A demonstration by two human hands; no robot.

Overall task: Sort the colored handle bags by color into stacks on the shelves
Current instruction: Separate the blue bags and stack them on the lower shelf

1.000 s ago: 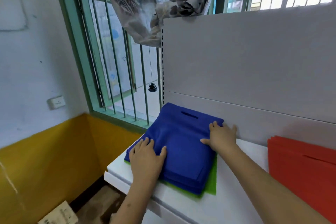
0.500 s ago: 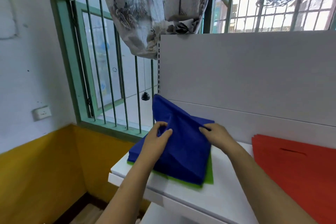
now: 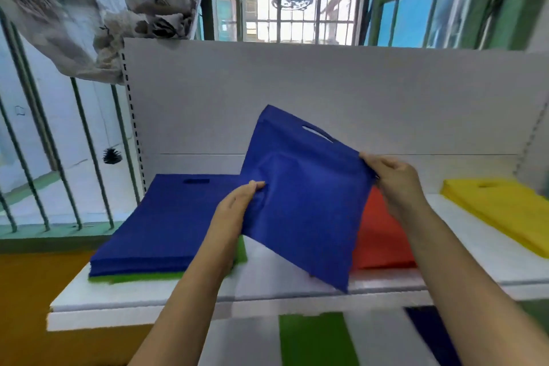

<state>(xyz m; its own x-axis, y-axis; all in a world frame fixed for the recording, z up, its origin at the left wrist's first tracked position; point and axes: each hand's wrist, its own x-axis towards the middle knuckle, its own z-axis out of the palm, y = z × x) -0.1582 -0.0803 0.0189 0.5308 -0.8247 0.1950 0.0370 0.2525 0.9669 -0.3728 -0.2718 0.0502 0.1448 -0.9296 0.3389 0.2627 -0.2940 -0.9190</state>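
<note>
A single blue handle bag (image 3: 306,202) hangs tilted in the air above the white shelf (image 3: 267,276). My left hand (image 3: 237,211) pinches its left edge and my right hand (image 3: 392,178) pinches its right corner. To the left lies a stack of blue bags (image 3: 166,223) with a green bag (image 3: 142,276) under it. A stack of red bags (image 3: 383,238) sits behind the lifted bag, partly hidden. Yellow bags (image 3: 502,205) lie at the far right.
A white back panel (image 3: 297,92) closes the shelf behind. Barred green windows and a hanging curtain (image 3: 89,9) are at the left and above. On a lower level I see a green bag (image 3: 315,339) and a dark blue bag (image 3: 430,336).
Both hands have lifted one blue bag off the blue stack and carried it up and to the right. My view has swung right, showing the red and yellow stacks.
</note>
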